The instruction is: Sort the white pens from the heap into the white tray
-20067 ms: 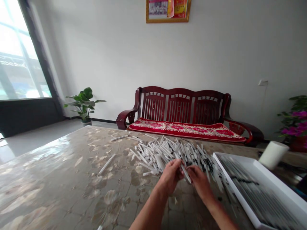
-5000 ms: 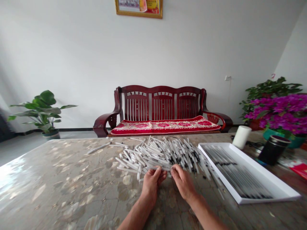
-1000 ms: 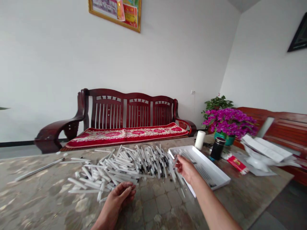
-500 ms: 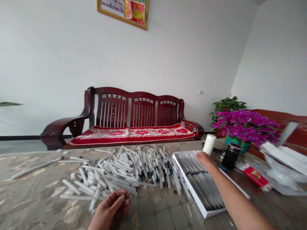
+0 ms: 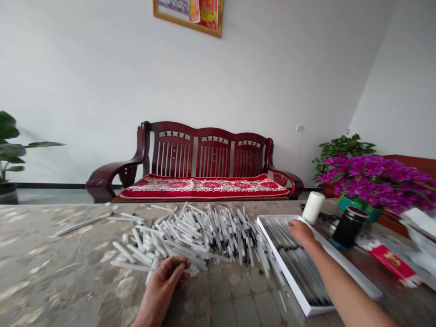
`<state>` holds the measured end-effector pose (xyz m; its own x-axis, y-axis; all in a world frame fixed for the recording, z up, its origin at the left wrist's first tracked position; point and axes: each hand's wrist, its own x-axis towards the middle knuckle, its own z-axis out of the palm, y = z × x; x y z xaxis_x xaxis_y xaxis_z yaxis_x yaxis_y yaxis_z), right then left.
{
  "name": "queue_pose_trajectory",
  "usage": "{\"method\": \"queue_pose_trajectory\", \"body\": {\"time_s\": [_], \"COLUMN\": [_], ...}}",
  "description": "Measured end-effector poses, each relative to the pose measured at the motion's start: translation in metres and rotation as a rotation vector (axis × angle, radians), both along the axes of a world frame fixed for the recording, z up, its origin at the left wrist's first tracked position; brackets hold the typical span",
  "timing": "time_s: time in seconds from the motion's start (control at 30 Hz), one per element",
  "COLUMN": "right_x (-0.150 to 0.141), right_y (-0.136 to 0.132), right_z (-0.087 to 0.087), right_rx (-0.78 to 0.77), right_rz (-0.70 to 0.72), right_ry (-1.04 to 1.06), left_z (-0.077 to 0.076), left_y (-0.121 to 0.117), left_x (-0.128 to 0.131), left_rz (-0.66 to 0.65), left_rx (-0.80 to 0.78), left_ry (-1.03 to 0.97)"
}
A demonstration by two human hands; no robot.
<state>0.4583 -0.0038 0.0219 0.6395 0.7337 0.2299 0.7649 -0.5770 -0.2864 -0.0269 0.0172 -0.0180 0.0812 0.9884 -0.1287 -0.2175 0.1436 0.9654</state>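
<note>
Pens (image 5: 301,263) below the right grip (image 5: 302,230) should lie parallel, ends level; cannot tell if it or the left grip (image 5: 166,282) holds any.

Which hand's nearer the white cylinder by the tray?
Right. The right hand is over the white tray, to the left of the white cylinder and nearer the camera. The left hand is much farther left, by the near edge of the pile of pen-like tubes.
</note>
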Motion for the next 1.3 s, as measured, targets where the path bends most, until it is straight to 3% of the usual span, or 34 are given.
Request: {"method": "queue_pose_trajectory", "body": {"time_s": [0.13,0.23,0.33,0.47,0.7,0.9,0.97,1.13,1.3], "right_x": [-0.04,-0.094,-0.154,-0.209,-0.231,-0.23,-0.235,-0.274,-0.311], "right_y": [0.004,0.008,0.005,-0.001,-0.001,-0.026,-0.038,-0.063,-0.066], "right_z": [0.016,0.02,0.012,0.001,0.008,0.025,0.025,0.003,-0.015], "right_rx": [0.039,0.067,0.044,-0.074,-0.238,-0.257,-0.2,-0.018,0.019], "right_rz": [0.124,0.313,0.455,0.417,0.294,0.257,0.281,0.521,0.681], "right_ry": [0.035,0.079,0.096,0.034,-0.066,-0.063,0.038,0.628,0.722], "left_z": [0.0,-0.001,-0.001,-0.003,-0.006,-0.007,-0.008,-0.005,0.0], "left_y": [-0.003,-0.007,-0.013,-0.018,-0.016,-0.018,-0.022,-0.034,-0.031], "left_x": [0.004,0.006,0.007,0.006,0.005,0.011,0.016,0.028,0.026], "left_rz": [-0.064,-0.11,-0.144,-0.188,-0.234,-0.223,-0.244,-0.317,-0.296], "left_rx": [0.068,0.117,0.164,0.233,0.304,0.26,0.2,0.042,-0.042], "left_ry": [0.009,0.071,0.143,0.216,0.352,0.269,0.2,0.0,-0.087]}}
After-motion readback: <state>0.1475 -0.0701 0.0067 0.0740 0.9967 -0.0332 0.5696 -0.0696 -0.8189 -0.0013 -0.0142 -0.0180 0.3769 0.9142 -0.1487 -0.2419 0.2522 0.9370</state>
